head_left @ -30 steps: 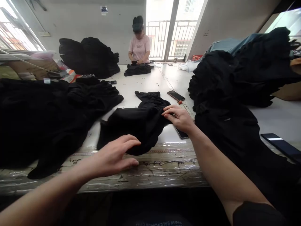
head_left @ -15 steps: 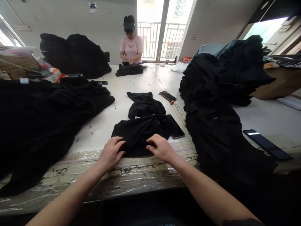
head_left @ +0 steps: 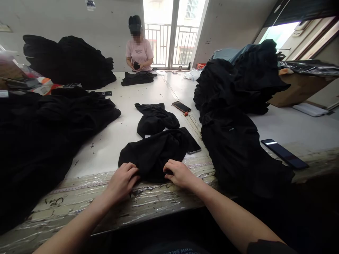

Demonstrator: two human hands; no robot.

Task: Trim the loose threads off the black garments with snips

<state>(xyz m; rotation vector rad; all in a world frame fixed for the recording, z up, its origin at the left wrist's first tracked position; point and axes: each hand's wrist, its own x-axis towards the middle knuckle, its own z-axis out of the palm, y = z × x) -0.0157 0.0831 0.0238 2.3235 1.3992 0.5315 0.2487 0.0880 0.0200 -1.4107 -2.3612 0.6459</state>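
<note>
A crumpled black cloth garment [head_left: 150, 155] lies at the near edge of the white table [head_left: 106, 151]. My left hand [head_left: 123, 181] grips its near left side with curled fingers. My right hand [head_left: 180, 173] is close by, its fingers tucked into the fabric of the near right side. Just beyond lies a second bunched black garment [head_left: 155, 120], apart from my hands. A smartphone [head_left: 193, 146] sits partly under the right side of the nearer garment.
Large heaps of black garments lie to the left [head_left: 39, 134] and right [head_left: 233, 148]. Another phone [head_left: 284, 153] lies at right. A measuring tape [head_left: 79, 187] runs along the plastic-wrapped table edge. A person in a pink shirt [head_left: 139, 53] handles black cloth at the far end.
My right hand has moved from the garment's far right side to its near edge, beside my left hand. The garment now lies further from the second one, and the view has shifted.
</note>
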